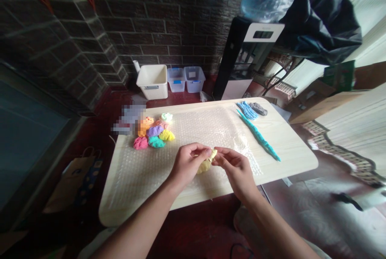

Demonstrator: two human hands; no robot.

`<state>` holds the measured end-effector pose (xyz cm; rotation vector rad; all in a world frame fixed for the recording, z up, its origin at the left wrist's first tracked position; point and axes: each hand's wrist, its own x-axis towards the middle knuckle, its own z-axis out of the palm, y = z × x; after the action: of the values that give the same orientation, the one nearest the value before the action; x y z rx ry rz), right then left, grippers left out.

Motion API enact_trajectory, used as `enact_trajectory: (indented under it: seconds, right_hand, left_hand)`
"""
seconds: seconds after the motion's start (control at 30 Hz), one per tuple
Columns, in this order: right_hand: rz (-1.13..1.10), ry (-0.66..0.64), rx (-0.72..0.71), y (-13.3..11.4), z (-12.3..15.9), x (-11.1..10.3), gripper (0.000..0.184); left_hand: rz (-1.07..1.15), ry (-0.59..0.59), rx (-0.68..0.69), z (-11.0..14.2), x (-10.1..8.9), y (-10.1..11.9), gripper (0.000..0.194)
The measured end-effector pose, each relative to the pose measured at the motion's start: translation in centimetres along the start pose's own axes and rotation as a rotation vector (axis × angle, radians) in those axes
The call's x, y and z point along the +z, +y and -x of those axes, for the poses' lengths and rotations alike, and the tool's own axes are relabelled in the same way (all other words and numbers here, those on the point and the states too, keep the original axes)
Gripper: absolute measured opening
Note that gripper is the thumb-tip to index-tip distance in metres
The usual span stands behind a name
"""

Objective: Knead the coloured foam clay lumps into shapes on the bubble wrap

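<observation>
My left hand (192, 161) and my right hand (237, 167) meet above the front middle of the table. Fingers of both are pinched around the top of a pale yellow, soft-looking bundle (204, 166). A lighter yellow tip (212, 154) of it pokes up between the fingertips. Part of the bundle is hidden behind my left fingers, and its exact kind cannot be made out. Beneath the hands lies a sheet of bubble wrap (199, 126). To its left sit several crumpled soft clumps, among them a yellow clump (167, 135), a purple clump (155, 131) and a pink clump (140, 142).
On the table's right lie a long teal twisted strip (259, 135), a blue ribbed bundle (247, 110) and a grey bundle (258, 108). Behind the table (289, 142) stand a white bin (152, 82), two clear plastic boxes (194, 79) and a water dispenser (235, 58).
</observation>
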<state>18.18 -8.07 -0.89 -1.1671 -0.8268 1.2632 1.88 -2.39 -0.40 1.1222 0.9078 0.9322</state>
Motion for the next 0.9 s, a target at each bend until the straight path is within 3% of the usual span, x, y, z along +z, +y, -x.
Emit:
enact_trajectory:
  seconds: [0.4, 0.6, 0.9]
  right_hand:
    - [0.094, -0.016, -0.041, -0.2, 0.1, 0.3, 0.029]
    - [0.025, -0.001, -0.022, -0.1, 0.2, 0.0, 0.027]
    - [-0.122, -0.046, 0.052, -0.3, -0.2, 0.0, 0.025]
  left_hand:
    - [0.121, 0.024, -0.053, 0.2, 0.2, -0.5, 0.024]
    - [0.207, 0.050, -0.132, 0.1, 0.3, 0.2, 0.037]
    - [0.324, 0.001, -0.226, 0.0, 0.3, 0.5, 0.037]
